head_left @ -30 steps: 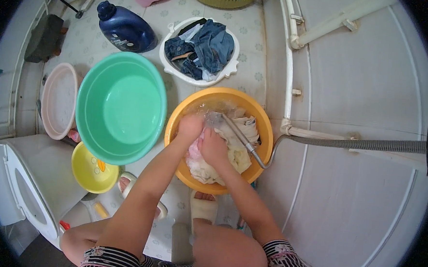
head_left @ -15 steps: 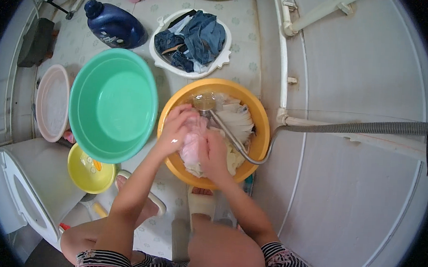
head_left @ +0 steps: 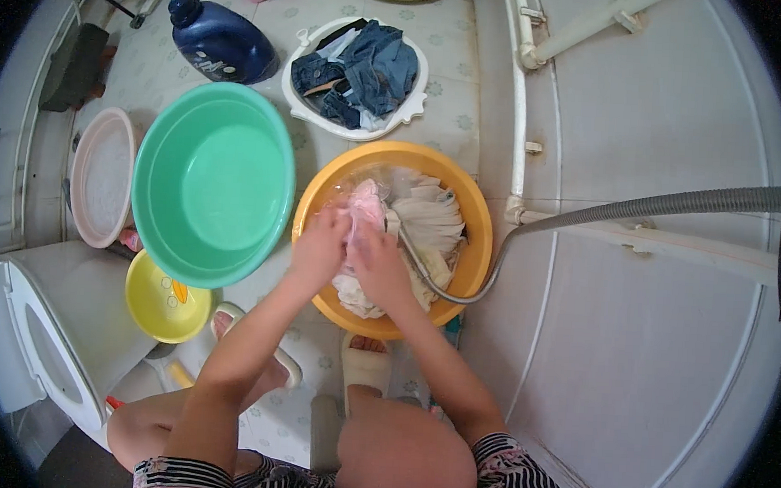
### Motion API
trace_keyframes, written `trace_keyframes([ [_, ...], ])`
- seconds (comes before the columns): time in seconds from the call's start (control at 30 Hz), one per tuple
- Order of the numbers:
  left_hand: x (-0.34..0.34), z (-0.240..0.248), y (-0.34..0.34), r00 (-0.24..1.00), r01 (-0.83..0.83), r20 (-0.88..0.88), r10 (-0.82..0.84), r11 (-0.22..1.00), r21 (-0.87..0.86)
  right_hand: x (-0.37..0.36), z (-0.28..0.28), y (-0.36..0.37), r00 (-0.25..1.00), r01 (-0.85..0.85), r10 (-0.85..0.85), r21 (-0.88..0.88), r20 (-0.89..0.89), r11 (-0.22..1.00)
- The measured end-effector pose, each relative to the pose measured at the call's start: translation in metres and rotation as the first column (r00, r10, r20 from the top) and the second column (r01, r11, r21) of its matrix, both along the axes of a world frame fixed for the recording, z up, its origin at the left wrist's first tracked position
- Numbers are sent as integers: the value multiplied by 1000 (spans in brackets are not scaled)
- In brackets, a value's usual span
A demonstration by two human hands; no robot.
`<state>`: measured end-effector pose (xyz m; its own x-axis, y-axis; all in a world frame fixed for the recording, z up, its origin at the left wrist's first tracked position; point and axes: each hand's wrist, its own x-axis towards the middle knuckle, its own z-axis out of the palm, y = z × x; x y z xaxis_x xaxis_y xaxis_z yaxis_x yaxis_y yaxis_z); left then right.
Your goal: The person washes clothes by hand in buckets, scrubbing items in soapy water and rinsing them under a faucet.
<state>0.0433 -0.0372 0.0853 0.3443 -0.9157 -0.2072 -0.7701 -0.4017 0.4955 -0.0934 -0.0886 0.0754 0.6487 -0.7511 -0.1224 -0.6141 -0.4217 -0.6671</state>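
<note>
A pink cloth (head_left: 368, 204), wet-looking and bunched up, is gripped between my two hands over the orange basin (head_left: 480, 240). My left hand (head_left: 320, 247) closes on its left side, and my right hand (head_left: 377, 263) holds it from the right, the two nearly touching. White and cream clothes (head_left: 429, 214) lie in the basin with water around them. Beside my right hand the shower handle (head_left: 405, 247) rests in the basin on its metal hose; the shower head itself is mostly hidden behind the pink cloth.
A large green basin (head_left: 285, 185) stands left of the orange one. Behind are a white basin (head_left: 420, 100) of denim clothes and a dark blue detergent bottle (head_left: 229, 45). A yellow bowl (head_left: 162, 307), pink basin (head_left: 103, 176) and toilet (head_left: 77, 334) are at left. Pipes (head_left: 519, 118) line the right wall.
The pink cloth has been gathered up and moved farther away between my hands. My hands have come closer together. The shower head, visible before, is now mostly covered. The view has shifted slightly.
</note>
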Motion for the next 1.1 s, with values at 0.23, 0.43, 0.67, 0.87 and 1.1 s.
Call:
trace_keyframes([
  [0.23, -5, -94, -8, 979, 104, 166, -122, 988, 116, 36, -39, -11, 949, -30, 94, 211, -302, 977],
  [0.43, -18, -71, -44, 989, 64, 119, -89, 978, 198, 13, -95, -14, 991, 48, -37, 85, -127, 995],
  [0.67, 30, -18, -23, 974, 80, -216, -74, 997, 18, 13, -44, -10, 991, 20, -12, 58, -132, 998],
  [0.87, 45, 177, -12, 869, 107, -441, -223, 956, -273, -2, 138, -42, 843, 52, -183, 262, 506, 964],
  [1.1, 42, 316, 15, 911, 143, -268, -314, 849, -509, -6, 291, -23, 771, -188, -25, 264, 637, 946],
])
